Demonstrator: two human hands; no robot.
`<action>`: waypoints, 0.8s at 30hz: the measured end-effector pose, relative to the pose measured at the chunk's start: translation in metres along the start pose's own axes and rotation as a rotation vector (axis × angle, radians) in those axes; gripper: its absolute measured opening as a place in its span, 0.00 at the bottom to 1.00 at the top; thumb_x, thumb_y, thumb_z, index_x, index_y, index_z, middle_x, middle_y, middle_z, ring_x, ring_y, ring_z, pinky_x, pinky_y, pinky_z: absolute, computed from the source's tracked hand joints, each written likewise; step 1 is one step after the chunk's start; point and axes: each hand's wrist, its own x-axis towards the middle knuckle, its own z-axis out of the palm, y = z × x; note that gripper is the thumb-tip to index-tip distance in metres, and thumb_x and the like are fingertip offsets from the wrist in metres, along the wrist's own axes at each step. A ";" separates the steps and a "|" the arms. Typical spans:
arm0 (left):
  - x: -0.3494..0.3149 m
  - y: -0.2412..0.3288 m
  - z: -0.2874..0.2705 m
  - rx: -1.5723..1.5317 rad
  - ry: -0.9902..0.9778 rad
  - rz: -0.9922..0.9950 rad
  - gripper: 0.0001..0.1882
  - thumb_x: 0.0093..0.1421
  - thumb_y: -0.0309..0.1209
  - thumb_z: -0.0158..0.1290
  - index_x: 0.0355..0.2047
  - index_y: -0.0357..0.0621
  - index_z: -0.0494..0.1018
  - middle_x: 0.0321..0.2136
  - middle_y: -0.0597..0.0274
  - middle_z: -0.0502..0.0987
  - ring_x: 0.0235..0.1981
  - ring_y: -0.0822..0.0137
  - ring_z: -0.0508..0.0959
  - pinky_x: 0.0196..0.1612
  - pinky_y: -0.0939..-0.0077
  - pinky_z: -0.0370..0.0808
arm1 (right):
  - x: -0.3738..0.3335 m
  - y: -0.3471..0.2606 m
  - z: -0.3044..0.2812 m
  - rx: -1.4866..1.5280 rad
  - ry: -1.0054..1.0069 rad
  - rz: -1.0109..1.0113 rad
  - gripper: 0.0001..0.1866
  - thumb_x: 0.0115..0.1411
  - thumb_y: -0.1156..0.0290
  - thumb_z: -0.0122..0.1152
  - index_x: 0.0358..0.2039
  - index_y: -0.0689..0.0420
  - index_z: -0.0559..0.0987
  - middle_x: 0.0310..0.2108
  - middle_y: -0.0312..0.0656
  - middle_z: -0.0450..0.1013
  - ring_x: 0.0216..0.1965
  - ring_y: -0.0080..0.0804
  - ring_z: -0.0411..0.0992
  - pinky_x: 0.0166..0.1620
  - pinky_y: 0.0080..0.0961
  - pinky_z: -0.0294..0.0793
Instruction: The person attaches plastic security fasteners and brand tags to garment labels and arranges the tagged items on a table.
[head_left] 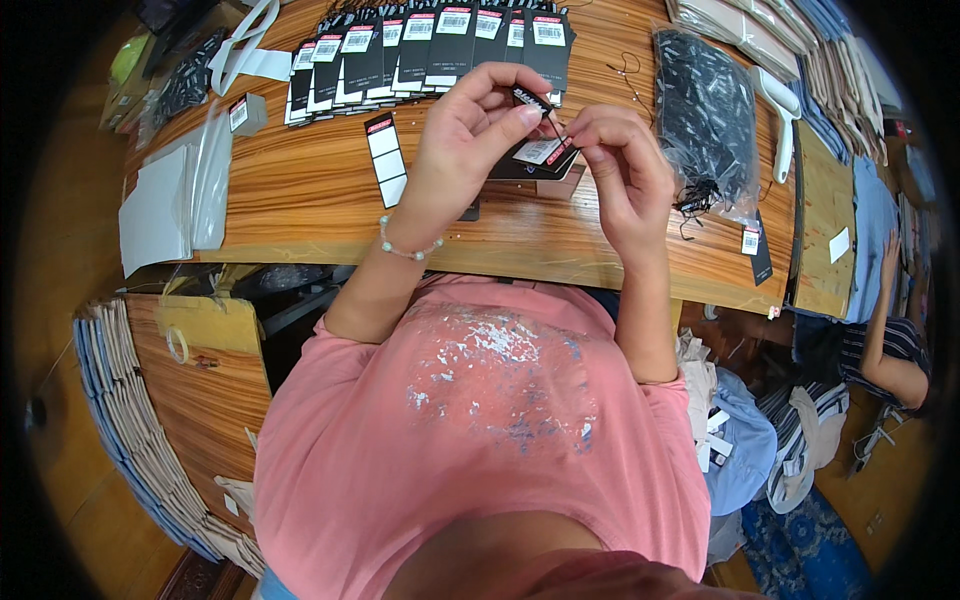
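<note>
Above the wooden table (300,215), my two hands work close together. Between thumb and fingers, my left hand (465,135) pinches a small black tag (530,99) with white lettering. My right hand (630,165) is closed at the fingertips by the red-and-black end of a hang tag (540,152) with a white label. A thin dark cord (553,126) runs between the two hands; its exact grip in the right fingertips is too small to make out. Beyond my left hand, overlapping rows of black hang tags (415,55) lie spread out. Left of my wrist is a strip of white stickers (386,160).
A clear bag of black tag cords (705,110) and a white-handled roller (780,120) lie on the right. Plastic sleeves (180,195) and a small grey box (247,115) are at left. Folded garments (150,430) are stacked lower left. A person's arm (885,300) reaches over blue cloth at far right.
</note>
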 end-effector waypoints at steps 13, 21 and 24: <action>-0.002 0.005 -0.002 0.396 -0.037 0.178 0.10 0.51 0.19 0.52 0.35 0.35 0.69 0.32 0.62 0.73 0.35 0.74 0.73 0.40 0.83 0.70 | -0.002 -0.013 -0.002 0.183 0.106 0.245 0.05 0.52 0.80 0.53 0.31 0.64 0.72 0.28 0.38 0.70 0.30 0.21 0.68 0.35 0.15 0.66; -0.004 0.005 -0.001 0.248 -0.085 -0.004 0.12 0.50 0.17 0.52 0.37 0.34 0.69 0.34 0.61 0.72 0.35 0.73 0.73 0.39 0.84 0.72 | -0.003 -0.012 -0.004 0.430 0.036 0.370 0.12 0.51 0.82 0.55 0.36 0.62 0.65 0.26 0.38 0.70 0.29 0.19 0.69 0.33 0.14 0.67; -0.003 0.000 -0.002 0.222 -0.066 0.051 0.12 0.50 0.16 0.51 0.36 0.34 0.69 0.34 0.61 0.72 0.35 0.73 0.73 0.39 0.84 0.72 | -0.003 -0.014 -0.005 0.517 0.039 0.401 0.11 0.51 0.83 0.54 0.34 0.61 0.65 0.25 0.37 0.69 0.27 0.20 0.68 0.32 0.14 0.67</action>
